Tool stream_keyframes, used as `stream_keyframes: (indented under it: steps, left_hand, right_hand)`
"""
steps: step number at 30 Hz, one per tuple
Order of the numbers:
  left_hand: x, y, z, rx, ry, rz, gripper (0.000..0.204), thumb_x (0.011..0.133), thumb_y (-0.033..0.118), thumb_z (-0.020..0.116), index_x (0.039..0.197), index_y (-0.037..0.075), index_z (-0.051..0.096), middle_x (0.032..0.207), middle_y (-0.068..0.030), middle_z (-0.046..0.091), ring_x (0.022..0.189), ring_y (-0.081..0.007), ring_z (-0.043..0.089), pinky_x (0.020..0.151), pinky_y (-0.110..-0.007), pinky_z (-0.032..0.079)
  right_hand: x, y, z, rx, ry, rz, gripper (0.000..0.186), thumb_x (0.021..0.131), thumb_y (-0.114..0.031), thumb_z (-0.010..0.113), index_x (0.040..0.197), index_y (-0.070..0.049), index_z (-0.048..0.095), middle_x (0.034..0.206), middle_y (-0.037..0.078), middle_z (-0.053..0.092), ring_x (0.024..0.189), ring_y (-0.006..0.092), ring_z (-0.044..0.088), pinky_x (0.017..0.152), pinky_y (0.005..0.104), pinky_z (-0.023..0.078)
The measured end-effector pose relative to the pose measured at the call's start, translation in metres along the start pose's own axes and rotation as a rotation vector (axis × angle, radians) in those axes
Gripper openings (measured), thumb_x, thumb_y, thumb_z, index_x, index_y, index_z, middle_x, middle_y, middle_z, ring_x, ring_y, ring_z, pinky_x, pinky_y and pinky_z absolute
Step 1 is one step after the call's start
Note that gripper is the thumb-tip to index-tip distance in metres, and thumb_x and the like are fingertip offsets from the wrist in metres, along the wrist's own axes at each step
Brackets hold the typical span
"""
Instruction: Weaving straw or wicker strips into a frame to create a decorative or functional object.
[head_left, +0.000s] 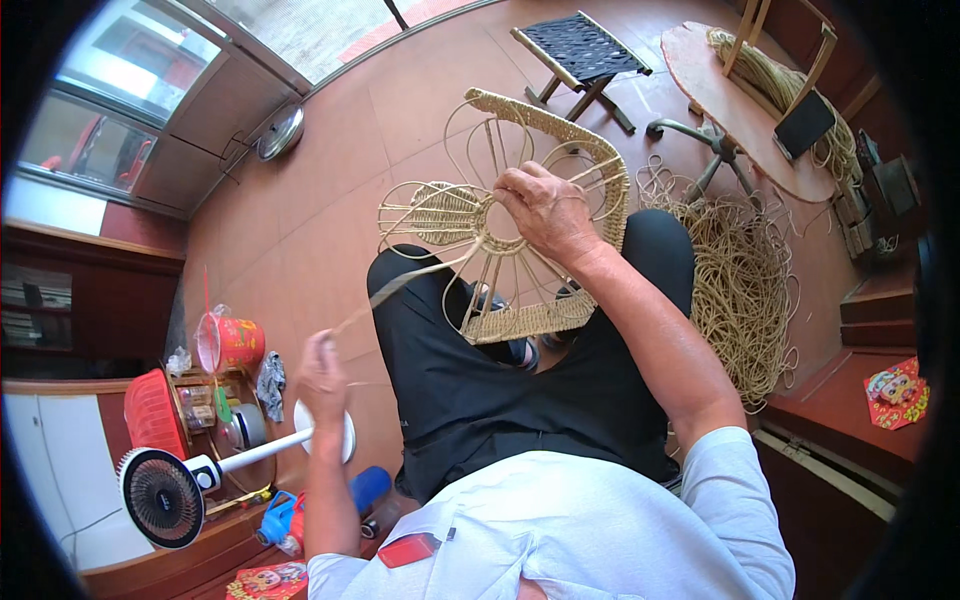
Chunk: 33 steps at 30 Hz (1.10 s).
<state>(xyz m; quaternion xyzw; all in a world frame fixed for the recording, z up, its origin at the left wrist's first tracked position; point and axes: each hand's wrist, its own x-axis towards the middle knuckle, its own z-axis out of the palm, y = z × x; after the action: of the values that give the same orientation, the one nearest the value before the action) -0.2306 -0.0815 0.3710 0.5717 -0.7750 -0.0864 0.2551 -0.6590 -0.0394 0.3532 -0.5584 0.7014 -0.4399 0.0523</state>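
Observation:
A fan-shaped wire frame [530, 319], partly woven with straw-coloured cord, rests across my knees. Its curved outer band and one leaf-shaped panel [443, 212] are covered in weave, while bare spokes and loops run out from a central ring. My right hand [548, 212] grips the frame at the upper right of that ring, its fingers bent around the spokes. From the ring a cord strand [405, 282] stretches taut down to my left hand [322, 380], which is closed on it, off to the left of my knee. The left fingers are slightly blurred.
A large heap of loose cord [740, 290] lies right of my leg. Behind it are a round-topped table [700, 75] and a folding stool [585, 55]. At left stand a white fan [165, 497], a red bucket [235, 342] and a small rack of containers.

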Motion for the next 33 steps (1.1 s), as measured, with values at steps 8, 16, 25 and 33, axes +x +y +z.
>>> stream_keyframes:
  steps: [8,16,25,33]
  left_hand:
    - [0.044,0.035,-0.027,0.147,-0.05,0.211,0.035,0.098,0.012,0.076,0.133,0.009,0.076,0.115,-0.015,0.079,0.108,-0.035,0.071,0.1,-0.047,0.054]
    - [0.044,0.203,0.103,-0.499,-0.215,0.465,0.064,0.102,0.003,0.068,0.163,0.008,0.051,0.134,-0.0184,0.076,0.104,-0.0326,0.077,0.094,-0.044,0.061]
    - [0.05,0.207,0.137,-0.466,-0.256,0.454,0.082,0.099,-0.002,0.058,0.175,0.009,0.028,0.145,-0.0225,0.072,0.119,-0.0458,0.075,0.1,-0.052,0.061]
    - [0.047,0.215,0.149,-0.592,-0.249,0.308,0.09,0.097,0.001,0.063,0.177,0.015,0.025,0.148,-0.022,0.071,0.121,-0.0469,0.074,0.1,-0.053,0.061]
  right_hand:
    - [-0.002,-0.003,-0.001,-0.08,-0.07,-0.025,0.013,0.101,-0.025,0.072,0.106,-0.013,0.076,0.105,0.009,0.071,0.098,0.0346,0.077,0.087,0.0519,0.061]
    - [0.004,-0.007,0.002,-0.142,-0.129,0.015,0.019,0.096,-0.026,0.073,0.108,-0.011,0.075,0.106,0.013,0.071,0.099,0.0388,0.076,0.088,0.055,0.06]
    - [0.007,-0.005,-0.009,-0.176,-0.209,0.016,0.023,0.094,-0.023,0.07,0.112,-0.009,0.073,0.11,0.017,0.071,0.101,0.0424,0.076,0.091,0.0575,0.06]
    - [0.01,-0.012,-0.012,-0.167,-0.241,0.039,0.024,0.095,-0.024,0.068,0.112,-0.008,0.073,0.11,0.018,0.072,0.103,0.0424,0.076,0.093,0.0577,0.059]
